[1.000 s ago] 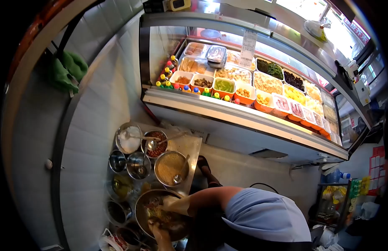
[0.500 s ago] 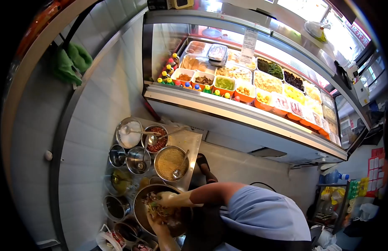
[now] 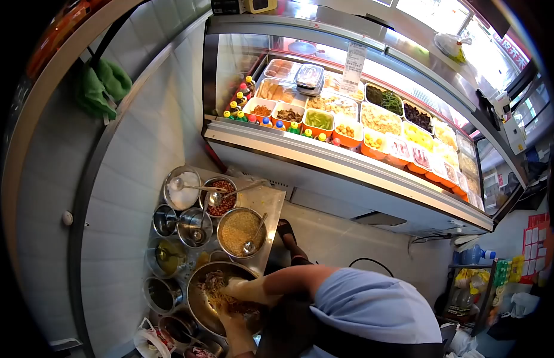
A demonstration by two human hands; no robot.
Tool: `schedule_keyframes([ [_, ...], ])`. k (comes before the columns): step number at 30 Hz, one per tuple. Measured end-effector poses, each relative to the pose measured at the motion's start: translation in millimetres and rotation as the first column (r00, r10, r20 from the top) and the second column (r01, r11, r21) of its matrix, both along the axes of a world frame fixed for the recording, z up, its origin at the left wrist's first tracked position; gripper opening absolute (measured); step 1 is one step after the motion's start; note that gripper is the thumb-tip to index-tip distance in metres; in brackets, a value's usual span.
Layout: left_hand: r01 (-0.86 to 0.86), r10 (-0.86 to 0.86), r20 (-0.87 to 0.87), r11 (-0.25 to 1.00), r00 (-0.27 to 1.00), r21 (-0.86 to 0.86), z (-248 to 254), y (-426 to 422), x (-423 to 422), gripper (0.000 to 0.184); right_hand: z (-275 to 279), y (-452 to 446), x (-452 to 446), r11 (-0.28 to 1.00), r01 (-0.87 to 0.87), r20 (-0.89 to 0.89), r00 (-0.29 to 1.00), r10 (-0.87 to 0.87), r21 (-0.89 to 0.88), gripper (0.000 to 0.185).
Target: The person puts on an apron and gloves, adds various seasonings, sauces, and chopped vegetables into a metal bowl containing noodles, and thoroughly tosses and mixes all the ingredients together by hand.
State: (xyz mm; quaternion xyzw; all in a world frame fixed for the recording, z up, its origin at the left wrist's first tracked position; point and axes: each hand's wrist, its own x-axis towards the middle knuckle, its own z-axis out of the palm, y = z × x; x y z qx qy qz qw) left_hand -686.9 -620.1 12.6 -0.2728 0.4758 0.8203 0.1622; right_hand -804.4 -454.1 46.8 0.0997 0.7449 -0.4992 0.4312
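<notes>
1. At the lower left of the frame, a large metal bowl (image 3: 198, 300) is being flanked by a metal pot (image 3: 177, 290).
2. Inside the bowl, a noodle-like mixture (image 3: 215, 286) is being touched by both hands.
3. The left hand (image 3: 227, 316) is being held lower in the frame, the right hand (image 3: 242, 289) higher; whether either is closed cannot be told.
4. At upper centre, food tubs (image 3: 347, 142) are being lit.

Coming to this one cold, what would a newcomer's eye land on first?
Probably the brightly lit display case across the upper middle, filled with rows of colourful foods. Next, the large metal bowl at lower centre, where the right hand and left hand are both at a stringy mix. A green cloth hanging at upper left also stands out.
</notes>
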Motion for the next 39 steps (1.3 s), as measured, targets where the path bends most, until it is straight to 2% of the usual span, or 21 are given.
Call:
schedule_keyframes([
  [3,-0.078,0.073,0.033,0.98,0.997,0.185,-12,-24,5,0.034,25,26,10,0.972,0.156,-0.116,0.977,-0.178,-0.178,0.075],
  [6,0.222,-0.223,0.021,0.975,0.975,0.023,-48,-41,3,0.039,-17,-13,11,0.992,-0.068,0.134,0.988,0.082,-0.109,0.07],
  [8,-0.148,0.055,0.512,0.979,0.857,0.141,24,-19,-20,0.049,14,2,2,0.993,0.093,-0.048,0.994,-0.097,-0.076,0.071],
  [9,-0.146,0.054,0.513,0.979,0.857,0.141,19,-24,-30,0.049,25,7,-2,0.965,0.251,-0.227,0.938,-0.262,-0.077,0.073],
  [10,-0.15,0.196,0.248,0.97,0.949,-0.192,9,-31,-41,0.052,-4,-10,-17,0.982,0.181,-0.136,0.975,-0.174,0.044,0.072],
  [13,-0.123,-0.128,-0.241,0.584,0.962,-0.802,25,-20,-97,0.057,-41,-43,-29,0.993,-0.115,-0.554,0.829,0.077,-0.034,0.07],
  [15,0.104,-0.496,-0.073,0.32,0.865,-0.942,45,-20,-110,0.052,-44,-43,-54,0.732,-0.672,-0.422,0.635,0.647,0.111,0.062],
  [16,0.282,-0.645,0.259,-0.071,0.718,-0.957,11,-52,-111,0.056,-54,-42,-53,0.656,-0.735,-0.421,0.547,0.724,0.172,0.062],
  [17,0.425,-0.58,0.405,-0.11,0.707,-0.899,11,-50,-94,0.05,-66,-42,-52,0.572,-0.785,-0.416,0.45,0.79,0.238,0.061],
  [19,0.334,-0.327,0.246,0.247,0.912,-0.909,15,-34,-52,0.041,-88,-18,-28,0.931,-0.359,-0.346,0.868,0.356,0.059,0.064],
  [20,0.337,-0.329,0.247,0.253,0.912,-0.907,-1,-28,-49,0.041,-65,-12,-11,0.967,-0.247,-0.269,0.929,0.256,0.067,0.066],
  [21,0.093,-0.125,-0.001,0.742,0.992,-0.664,-31,-23,-40,0.04,-53,-21,12,0.983,-0.163,-0.42,0.889,0.182,0.08,0.068],
  [22,-0.219,0.196,-0.127,0.955,0.972,-0.201,-45,-23,-36,0.041,-52,-34,8,0.986,-0.167,-0.335,0.928,0.164,0.021,0.068],
  [25,-0.274,0.273,-0.033,0.96,0.961,-0.059,-12,-18,-38,0.044,-31,-39,-29,0.997,-0.066,0.028,0.997,0.067,-0.031,0.067],
  [26,-0.069,0.024,-0.227,0.979,0.973,-0.191,21,-16,-30,0.041,0,-9,-26,0.981,-0.04,-0.182,0.983,0.005,-0.189,0.068],
  [27,-0.069,0.024,-0.229,0.979,0.973,-0.19,18,-23,-35,0.041,-23,-8,-29,0.997,-0.079,-0.355,0.931,0.078,0.013,0.066],
  [31,-0.247,0.265,-0.05,0.941,0.963,0.23,-35,-11,-30,0.052,-55,-28,-9,0.986,-0.134,-0.216,0.97,0.11,-0.098,0.067],
  [34,-0.208,0.133,-0.263,0.938,0.956,-0.279,-22,-16,-31,0.055,-35,14,-25,0.923,-0.037,-0.019,0.999,0.033,-0.383,0.067],
  [36,-0.332,0.294,-0.164,0.89,0.942,-0.313,-9,-27,-29,0.056,-12,30,-55,0.972,0.012,-0.01,1.0,-0.015,-0.234,0.067],
  [38,-0.221,0.221,0.002,0.975,0.975,0.032,-3,-29,-29,0.054,-63,-3,-34,0.995,-0.09,-0.166,0.981,0.097,0.048,0.066],
  [39,-0.224,0.225,-0.003,0.974,0.974,0.042,-8,-23,-39,0.054,-5,-23,-31,0.972,-0.043,-0.028,0.998,0.051,0.232,0.069],
])
